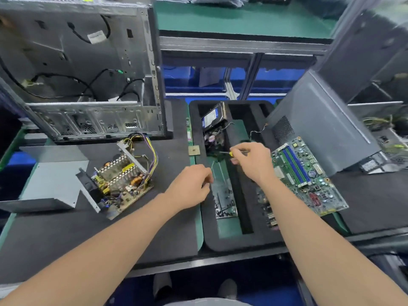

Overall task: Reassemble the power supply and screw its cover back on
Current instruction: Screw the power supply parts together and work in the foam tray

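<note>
The open power supply [123, 180] sits on the dark mat at the left, its circuit board, heat sinks and bundle of coloured wires exposed. Its grey metal cover [53, 184] lies beside it, further left. My right hand [251, 162] grips a small screwdriver [227, 153] with a yellow collar, over the black foam tray [242, 237]. My left hand [192, 186] hovers at the tray's left edge with curled fingertips over loose screws [225, 204] in a tray slot; whether it pinches one is hidden.
An empty computer case [81, 69] stands at the back left. A hard drive [213, 117] leans in the tray's far end. A motherboard [306, 175] lies right of the tray, a grey side panel [320, 127] behind it. A small chip [194, 150] rests by the tray.
</note>
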